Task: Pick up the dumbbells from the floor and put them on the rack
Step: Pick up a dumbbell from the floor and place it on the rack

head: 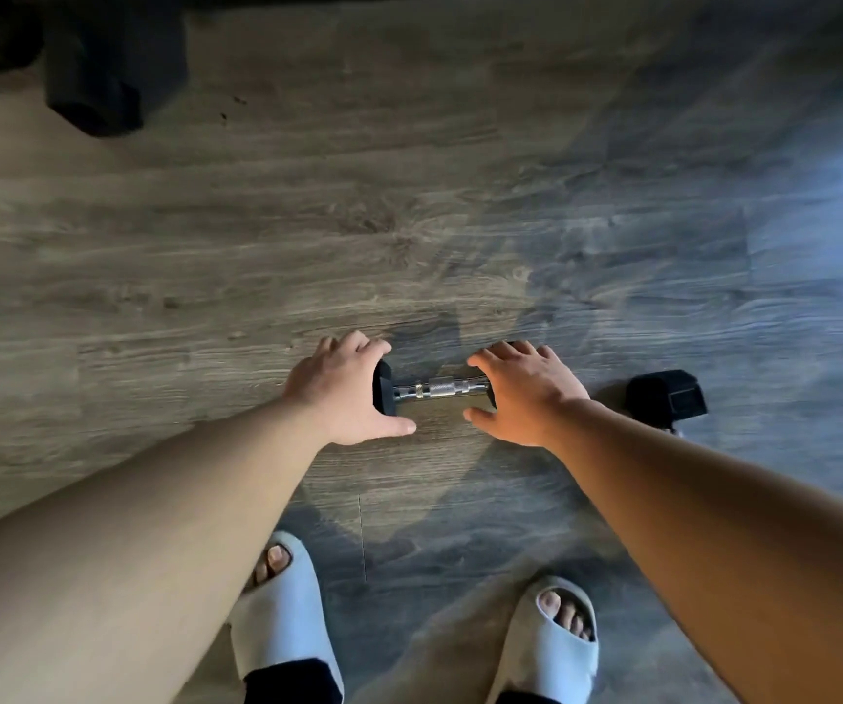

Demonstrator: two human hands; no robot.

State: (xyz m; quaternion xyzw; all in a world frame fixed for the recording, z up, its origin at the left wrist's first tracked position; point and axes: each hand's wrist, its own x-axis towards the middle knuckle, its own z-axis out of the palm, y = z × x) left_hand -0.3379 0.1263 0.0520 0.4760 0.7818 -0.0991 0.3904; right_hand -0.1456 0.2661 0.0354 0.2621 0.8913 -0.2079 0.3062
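The dumbbell (432, 389) lay on the floor (409, 221), its handle running left to right between both hands — left hand (345, 388) spread loose over one head, right hand (526, 393) likewise over the other, neither yet gripping.

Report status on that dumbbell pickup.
Left hand and right hand open over dumbbell ends. Dumbbell on floor. Second dumbbell right, apart.
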